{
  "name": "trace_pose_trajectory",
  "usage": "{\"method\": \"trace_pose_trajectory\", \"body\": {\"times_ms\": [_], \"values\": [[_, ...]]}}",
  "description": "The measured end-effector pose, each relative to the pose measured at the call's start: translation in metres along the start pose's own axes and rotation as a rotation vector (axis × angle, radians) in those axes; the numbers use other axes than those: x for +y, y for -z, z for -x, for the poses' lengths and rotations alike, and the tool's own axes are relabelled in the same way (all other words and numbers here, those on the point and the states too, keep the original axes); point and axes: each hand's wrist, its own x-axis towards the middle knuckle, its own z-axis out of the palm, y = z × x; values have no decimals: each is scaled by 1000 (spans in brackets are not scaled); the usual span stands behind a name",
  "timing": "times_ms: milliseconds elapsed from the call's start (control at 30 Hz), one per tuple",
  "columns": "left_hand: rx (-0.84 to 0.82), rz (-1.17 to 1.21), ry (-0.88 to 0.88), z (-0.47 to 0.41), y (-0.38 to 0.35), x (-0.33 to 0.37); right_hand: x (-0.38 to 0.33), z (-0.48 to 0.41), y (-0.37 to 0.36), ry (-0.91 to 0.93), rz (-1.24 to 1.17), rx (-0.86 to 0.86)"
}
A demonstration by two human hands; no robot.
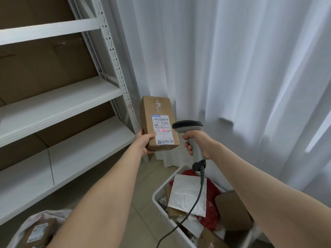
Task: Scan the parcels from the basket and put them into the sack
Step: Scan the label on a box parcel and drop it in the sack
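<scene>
Scanning is in hand: the left hand (145,142), arm outstretched, holds the parcel (158,120) upright, fingers (151,136) grasping its lower corner. Just right of them, the right hand (199,142) grips the scanner (190,130), red beam on the label (163,129). Next, probably, the parcel goes into the sack (35,228) below-left.

A white metal shelving rack (114,56) with bare white shelves (62,102) stands at the left against brown cardboard (44,65), a small red tag (130,105) on its perforated post, beside pleated white curtains (232,59) reaching the beige tiled floor (143,221).
</scene>
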Motion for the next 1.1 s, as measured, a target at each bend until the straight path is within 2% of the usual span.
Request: {"method": "trace_pose_trajectory", "body": {"times_ms": [467,667,800,900,1100], "values": [[32,37,-25,18,3,-7,1,19,4,-4,35,-47],[77,10,-9,35,24,-10,9,11,-11,1,-80,-16],[91,26,48,41,73,-10,16,-4,-52,1,-203,47],[105,92,103,42,124,-14,23,-17,-101,3,-167,62],[200,130,192,41,273,-31,54,-53,-249,-48,-105,-43]]}}
